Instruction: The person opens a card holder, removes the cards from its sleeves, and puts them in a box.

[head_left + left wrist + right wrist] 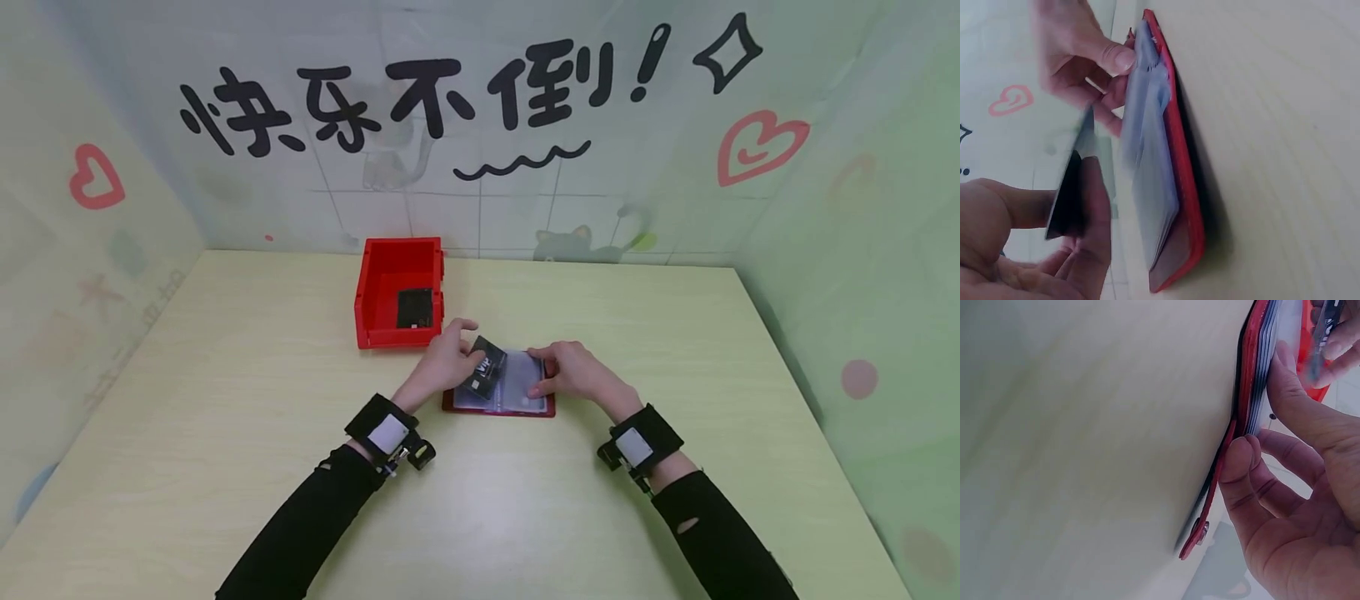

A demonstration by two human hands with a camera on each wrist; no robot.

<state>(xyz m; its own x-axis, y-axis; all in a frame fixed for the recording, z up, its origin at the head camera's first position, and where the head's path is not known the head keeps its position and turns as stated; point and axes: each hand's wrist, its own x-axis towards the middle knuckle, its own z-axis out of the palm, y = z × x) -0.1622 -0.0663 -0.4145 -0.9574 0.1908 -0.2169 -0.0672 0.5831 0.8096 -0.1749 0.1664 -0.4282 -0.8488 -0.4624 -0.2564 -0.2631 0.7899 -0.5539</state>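
In the head view a red card holder (498,412) lies spread on the table, its clear plastic sleeves (519,385) facing up. My left hand (446,362) pinches a black card (487,363) with white lettering between thumb and fingers, over the left sleeves. In the left wrist view that card (1071,187) is tilted and apart from the sleeves. My right hand (581,371) grips the holder's right side. The right wrist view shows its thumb on the sleeves and its fingertips at the edge, beside a strap (1200,532) with a metal snap.
A red bin (362,312) stands behind my left hand, with a black card (415,308) lying in it. The pale tabletop (247,400) meets printed fabric walls (480,208) at the back and sides. Black straps with small cameras sit on both wrists.
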